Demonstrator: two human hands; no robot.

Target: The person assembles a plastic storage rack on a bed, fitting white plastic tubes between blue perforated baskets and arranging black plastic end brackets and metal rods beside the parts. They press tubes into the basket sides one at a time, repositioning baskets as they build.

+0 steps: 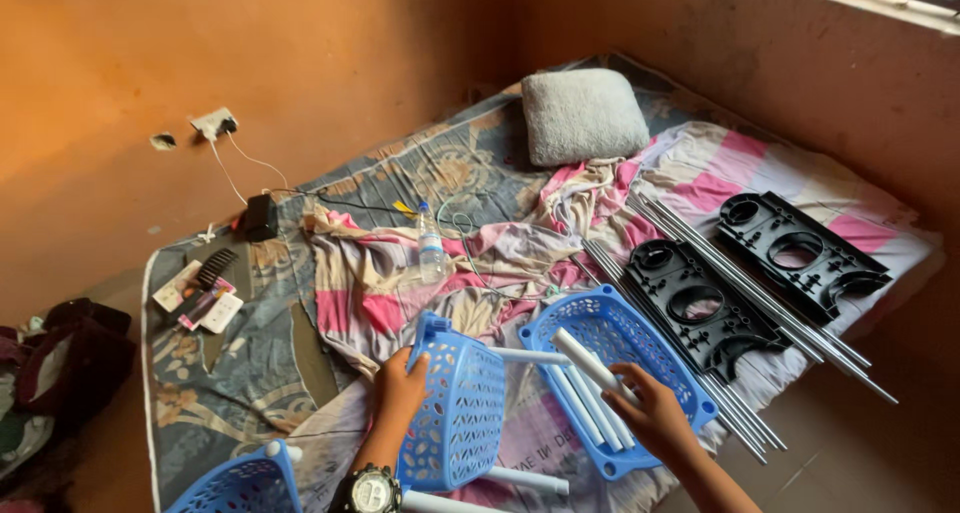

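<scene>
Now the left hand point(402, 386) grips a tilted blue basket point(455, 413) — the right hand point(655, 413) closes on a white tube point(590, 361).

bare forearms, chunky digital wristwatch point(368, 491) on the left

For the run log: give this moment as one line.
left hand: grips tilted blue plastic basket | right hand: holds white plastic tube

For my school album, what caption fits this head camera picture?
Left hand steadies an upright blue basket; right hand lifts a white tube from another.
</scene>
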